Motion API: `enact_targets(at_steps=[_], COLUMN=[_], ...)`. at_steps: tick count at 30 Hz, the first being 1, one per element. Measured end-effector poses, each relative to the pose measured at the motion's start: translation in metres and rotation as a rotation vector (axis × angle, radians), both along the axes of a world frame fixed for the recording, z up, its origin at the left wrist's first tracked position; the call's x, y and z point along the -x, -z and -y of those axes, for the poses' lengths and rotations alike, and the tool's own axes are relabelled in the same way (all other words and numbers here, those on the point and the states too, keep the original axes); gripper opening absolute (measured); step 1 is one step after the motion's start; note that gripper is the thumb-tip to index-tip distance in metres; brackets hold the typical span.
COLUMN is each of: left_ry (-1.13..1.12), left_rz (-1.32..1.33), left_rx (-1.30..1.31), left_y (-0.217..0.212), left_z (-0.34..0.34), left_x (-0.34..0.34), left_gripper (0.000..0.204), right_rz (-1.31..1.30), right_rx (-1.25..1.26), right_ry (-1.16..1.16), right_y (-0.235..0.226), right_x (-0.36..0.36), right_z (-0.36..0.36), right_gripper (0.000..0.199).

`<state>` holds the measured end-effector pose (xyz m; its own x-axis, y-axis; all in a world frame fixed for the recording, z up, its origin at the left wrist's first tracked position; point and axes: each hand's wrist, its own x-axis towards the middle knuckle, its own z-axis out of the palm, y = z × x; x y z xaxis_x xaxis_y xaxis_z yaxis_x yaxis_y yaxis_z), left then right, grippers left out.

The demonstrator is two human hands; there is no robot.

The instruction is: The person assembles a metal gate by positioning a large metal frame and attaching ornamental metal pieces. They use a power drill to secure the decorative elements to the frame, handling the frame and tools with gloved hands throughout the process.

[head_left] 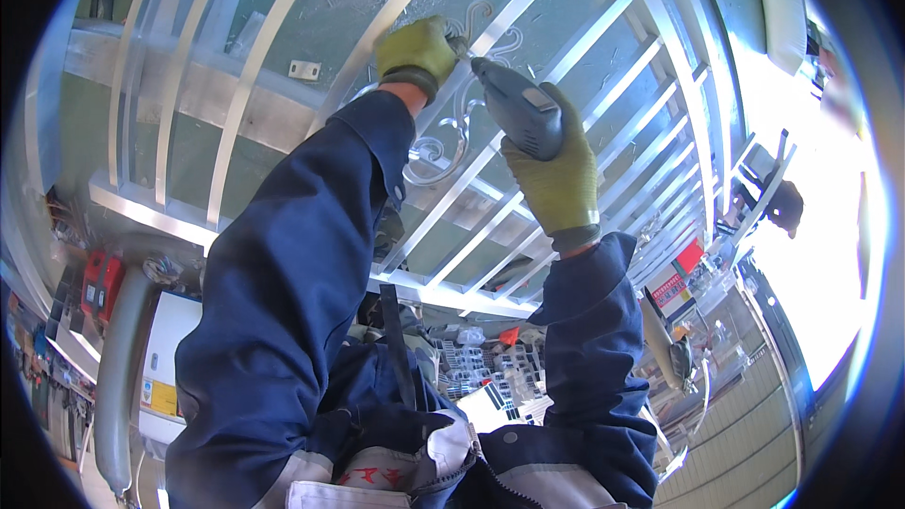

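My right hand [558, 174], in a yellow-green glove, grips a grey-blue power drill [517, 106] by its body. The drill's nose points up and left toward a bar of a silver metal railing [524, 2]. Close to that nose is my left hand [413, 50], in a matching glove, its fingers closed at the bar. What they pinch, if anything, is too small to make out. A curled metal scroll ornament [461, 127] sits between the bars, partly behind my left hand and the drill.
The railing lies over a green work surface [363, 14] strewn with metal shavings. A small plate with two holes [304, 70] lies at the left. Toward my body are a red machine [100, 287], a white box [170, 349] and several small metal parts [467, 368].
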<state>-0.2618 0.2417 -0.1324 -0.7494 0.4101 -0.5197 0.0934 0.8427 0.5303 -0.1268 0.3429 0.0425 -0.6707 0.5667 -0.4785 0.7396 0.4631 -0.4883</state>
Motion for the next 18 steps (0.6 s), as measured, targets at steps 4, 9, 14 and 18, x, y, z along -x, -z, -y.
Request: enact_targets(at_steps=[4,9,14,18], left_ry=[0.019,0.069,0.109,0.103], left_rz=[0.048,-0.006,0.032,0.033], left_rx=[0.033,0.064,0.104,0.111], left_y=[-0.003,-0.001,0.003,0.002], left_z=[-0.003,-0.002,-0.006,-0.005], left_x=[0.004,0.008,0.014,0.0], left_gripper=[0.034,0.039,0.052,0.049], right_rz=[0.096,0.028,0.043,0.052], right_rx=[-0.005,-0.059,-0.15,-0.066], right_ry=[-0.084,-0.238,-0.45,-0.379], right_y=[-0.003,-0.009,0.007,0.001], right_x=[0.007,0.015,0.019,0.006], right_z=[-0.008,-0.021,-0.025,-0.032], right_gripper=[0.069,0.065,0.059,0.06])
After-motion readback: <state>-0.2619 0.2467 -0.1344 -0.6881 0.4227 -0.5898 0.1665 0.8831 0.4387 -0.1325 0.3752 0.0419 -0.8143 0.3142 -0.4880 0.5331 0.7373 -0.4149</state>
